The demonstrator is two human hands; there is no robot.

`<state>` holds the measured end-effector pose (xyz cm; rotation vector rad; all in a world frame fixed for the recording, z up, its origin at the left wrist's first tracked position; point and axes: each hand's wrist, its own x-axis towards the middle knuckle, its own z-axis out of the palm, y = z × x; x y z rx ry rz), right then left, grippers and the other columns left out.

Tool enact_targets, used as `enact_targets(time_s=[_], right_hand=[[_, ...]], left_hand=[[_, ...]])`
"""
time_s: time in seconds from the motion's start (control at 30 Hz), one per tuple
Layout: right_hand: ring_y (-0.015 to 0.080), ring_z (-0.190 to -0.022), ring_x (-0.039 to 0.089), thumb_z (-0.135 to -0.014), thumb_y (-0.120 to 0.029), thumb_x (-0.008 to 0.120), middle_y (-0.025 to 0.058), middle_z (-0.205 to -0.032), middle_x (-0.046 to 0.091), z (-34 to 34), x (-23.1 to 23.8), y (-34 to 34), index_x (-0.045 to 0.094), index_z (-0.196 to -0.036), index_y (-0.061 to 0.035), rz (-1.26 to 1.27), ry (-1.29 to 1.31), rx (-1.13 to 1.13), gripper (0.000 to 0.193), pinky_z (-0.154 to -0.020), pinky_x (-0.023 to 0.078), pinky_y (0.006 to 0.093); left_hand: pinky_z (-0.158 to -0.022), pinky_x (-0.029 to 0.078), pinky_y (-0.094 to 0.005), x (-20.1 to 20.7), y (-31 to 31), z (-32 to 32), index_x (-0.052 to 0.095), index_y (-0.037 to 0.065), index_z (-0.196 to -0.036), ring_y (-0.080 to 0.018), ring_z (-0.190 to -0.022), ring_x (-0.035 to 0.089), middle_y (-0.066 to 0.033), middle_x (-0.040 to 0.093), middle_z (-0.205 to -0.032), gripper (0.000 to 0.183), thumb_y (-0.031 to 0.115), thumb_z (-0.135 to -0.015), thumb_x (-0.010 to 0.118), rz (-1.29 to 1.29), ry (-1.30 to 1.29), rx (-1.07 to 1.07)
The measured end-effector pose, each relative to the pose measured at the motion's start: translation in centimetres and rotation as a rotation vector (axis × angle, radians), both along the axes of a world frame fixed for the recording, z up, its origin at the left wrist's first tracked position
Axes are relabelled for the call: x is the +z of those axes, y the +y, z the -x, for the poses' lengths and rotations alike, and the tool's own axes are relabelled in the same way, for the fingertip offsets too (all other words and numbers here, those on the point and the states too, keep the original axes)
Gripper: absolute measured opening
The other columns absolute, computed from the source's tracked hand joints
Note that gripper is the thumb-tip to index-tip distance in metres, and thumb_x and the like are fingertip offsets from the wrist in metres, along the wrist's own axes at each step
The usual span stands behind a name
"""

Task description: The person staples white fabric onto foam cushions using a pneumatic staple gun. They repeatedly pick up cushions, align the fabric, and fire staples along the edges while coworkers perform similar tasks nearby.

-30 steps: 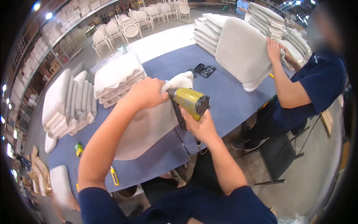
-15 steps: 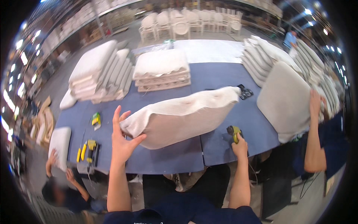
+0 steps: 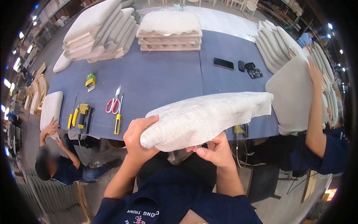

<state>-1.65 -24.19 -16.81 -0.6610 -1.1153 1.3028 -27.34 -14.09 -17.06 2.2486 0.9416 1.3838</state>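
A chair seat cushion (image 3: pixel 209 117) in whitish woven fabric is tilted up at the near edge of the table, its loose frayed fabric edge hanging toward me. My left hand (image 3: pixel 140 138) grips its left end, thumb on top. Below its near edge, my right hand (image 3: pixel 218 151) pinches the frayed fabric edge, the fingertips partly hidden underneath. Just right of that hand lies a yellow-green and black staple gun (image 3: pixel 238 130), partly covered by the cushion.
Cushion stacks (image 3: pixel 169 31) stand at the back and sides of the blue table (image 3: pixel 160 74). Red-handled scissors (image 3: pixel 113 105), a yellow screwdriver (image 3: pixel 118 123) and another staple gun (image 3: pixel 84 115) lie left. A phone (image 3: pixel 223 64) lies beyond. Co-workers handle cushions on both sides.
My right hand has let go of the staple gun and taken the fabric edge. My left hand, open before, has closed on the cushion's end, which has come nearer. The view has tilted down.
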Motion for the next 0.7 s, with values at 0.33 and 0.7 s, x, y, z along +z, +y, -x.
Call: enact_targets(time_s=[0.33, 0.7], right_hand=[[0.0206, -0.086, 0.077, -0.087, -0.067, 0.093, 0.0117, -0.103, 0.08, 0.5, -1.1, -2.7, 0.07, -0.137, 0.0024, 0.133, 0.152, -0.005, 0.089, -0.075, 0.059, 0.0352], [0.0193, -0.09, 0.077, -0.106, -0.046, 0.082, 0.0089, -0.097, 0.08, 1.6, -2.3, -2.1, 0.074, -0.12, -0.0016, -0.012, 0.064, -0.035, 0.047, -0.081, 0.059, 0.035]], left_hand=[[-0.117, 0.047, -0.0508, 1.6, 0.3, 3.0, 0.076, -0.004, -0.135, -0.0397, -0.13, 0.073, -0.0224, 0.079, -0.137, 0.086, 0.05, -0.072, 0.098, 0.243, 0.08, -0.468], [-0.134, 0.031, -0.0527, 5.9, 6.5, 0.4, 0.041, -0.002, -0.174, -0.0452, -0.163, 0.044, -0.0266, 0.047, -0.176, 0.12, 0.056, -0.082, 0.091, 0.475, 0.252, -1.167]])
